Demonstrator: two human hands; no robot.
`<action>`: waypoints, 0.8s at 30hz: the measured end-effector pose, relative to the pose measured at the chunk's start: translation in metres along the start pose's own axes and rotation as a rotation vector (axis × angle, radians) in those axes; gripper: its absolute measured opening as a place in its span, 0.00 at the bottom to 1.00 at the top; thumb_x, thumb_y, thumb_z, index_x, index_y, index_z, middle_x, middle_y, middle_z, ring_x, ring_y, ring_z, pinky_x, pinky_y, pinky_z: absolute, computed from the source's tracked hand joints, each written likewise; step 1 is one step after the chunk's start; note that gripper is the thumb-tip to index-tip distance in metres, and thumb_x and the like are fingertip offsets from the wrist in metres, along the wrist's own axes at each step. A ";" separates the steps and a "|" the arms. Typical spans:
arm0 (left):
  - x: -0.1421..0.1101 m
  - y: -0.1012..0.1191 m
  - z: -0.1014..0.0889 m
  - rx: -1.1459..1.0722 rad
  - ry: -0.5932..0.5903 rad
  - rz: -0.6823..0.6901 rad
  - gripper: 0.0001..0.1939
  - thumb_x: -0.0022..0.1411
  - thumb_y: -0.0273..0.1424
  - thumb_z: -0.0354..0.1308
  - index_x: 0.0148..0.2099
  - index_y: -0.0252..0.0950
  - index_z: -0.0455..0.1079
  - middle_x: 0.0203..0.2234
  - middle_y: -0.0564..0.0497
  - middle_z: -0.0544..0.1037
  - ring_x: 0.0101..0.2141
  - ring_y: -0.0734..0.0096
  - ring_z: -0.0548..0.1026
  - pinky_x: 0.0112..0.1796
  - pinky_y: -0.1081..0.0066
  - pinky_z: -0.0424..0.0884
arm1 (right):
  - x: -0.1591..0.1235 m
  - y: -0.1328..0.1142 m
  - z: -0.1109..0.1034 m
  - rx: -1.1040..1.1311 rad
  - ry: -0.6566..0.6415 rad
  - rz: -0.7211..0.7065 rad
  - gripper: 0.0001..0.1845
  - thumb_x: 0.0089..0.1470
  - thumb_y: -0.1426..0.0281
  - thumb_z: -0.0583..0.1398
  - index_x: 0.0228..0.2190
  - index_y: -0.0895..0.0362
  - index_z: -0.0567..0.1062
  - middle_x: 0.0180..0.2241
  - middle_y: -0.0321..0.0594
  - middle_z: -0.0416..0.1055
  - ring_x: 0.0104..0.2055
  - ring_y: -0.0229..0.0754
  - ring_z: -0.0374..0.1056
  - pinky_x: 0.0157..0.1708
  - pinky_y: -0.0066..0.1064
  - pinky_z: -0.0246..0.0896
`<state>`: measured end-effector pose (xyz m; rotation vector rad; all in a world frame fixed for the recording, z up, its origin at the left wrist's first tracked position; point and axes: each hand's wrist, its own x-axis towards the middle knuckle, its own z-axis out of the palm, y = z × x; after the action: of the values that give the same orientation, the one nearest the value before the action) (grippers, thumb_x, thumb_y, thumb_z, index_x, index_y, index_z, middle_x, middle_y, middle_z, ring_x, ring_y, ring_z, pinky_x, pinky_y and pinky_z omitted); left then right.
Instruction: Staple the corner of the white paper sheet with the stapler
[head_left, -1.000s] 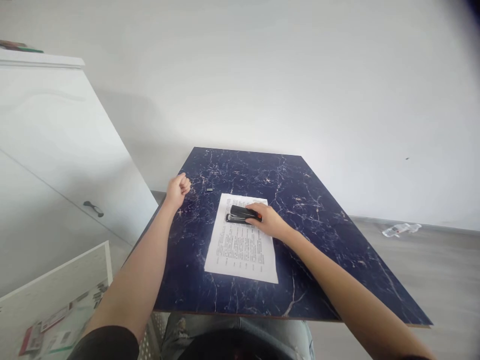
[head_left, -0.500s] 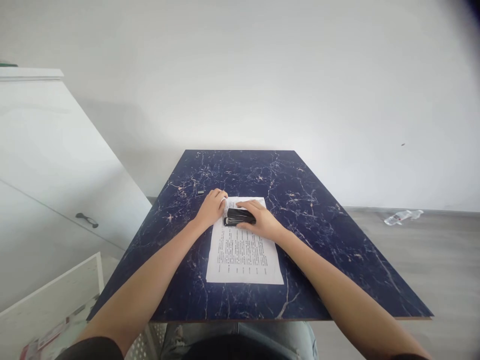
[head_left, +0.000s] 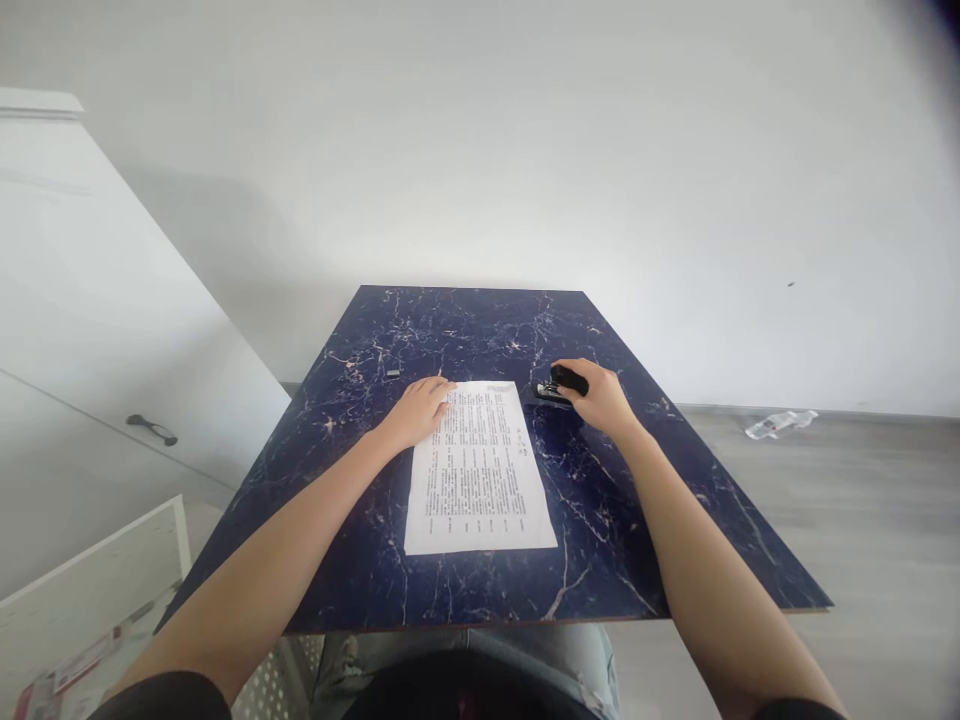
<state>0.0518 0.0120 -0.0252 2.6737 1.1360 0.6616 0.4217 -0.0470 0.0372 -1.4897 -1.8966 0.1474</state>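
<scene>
A printed sheet of paper (head_left: 480, 480) lies on the dark blue marbled table (head_left: 360, 590); whether more sheets are under it I cannot tell. My left hand (head_left: 421, 410) rests flat on the paper's upper left edge, its fingers stretched out. To the right of the paper, my right hand (head_left: 600, 392) grips a black stapler (head_left: 568, 379). The stapler's jaws point left, with its base at or just above the tabletop, apart from the sheet.
A small grey staple strip-like piece (head_left: 393, 373) lies beyond my left hand. On the left stands a white cabinet (head_left: 97, 300) with a dark handle. A clear plastic package (head_left: 780, 425) lies on the grey floor at right. The wall rises behind the table.
My right hand has carried the stapler off the paper to the right, uncovering the printed text. My left hand stays on the sheet's left edge. The view has shifted slightly.
</scene>
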 end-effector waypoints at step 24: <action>0.006 0.001 -0.032 -0.555 0.134 -0.056 0.13 0.67 0.30 0.60 0.53 0.41 0.73 0.48 0.46 0.76 0.48 0.61 0.76 0.53 0.56 0.71 | -0.006 -0.011 0.014 0.089 -0.223 -0.097 0.22 0.54 0.75 0.62 0.50 0.50 0.80 0.49 0.43 0.79 0.51 0.52 0.75 0.56 0.49 0.69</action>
<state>0.0410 0.0145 0.0059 2.1482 0.8845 0.9895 0.4053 -0.0511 0.0298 -1.3662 -2.1050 0.3611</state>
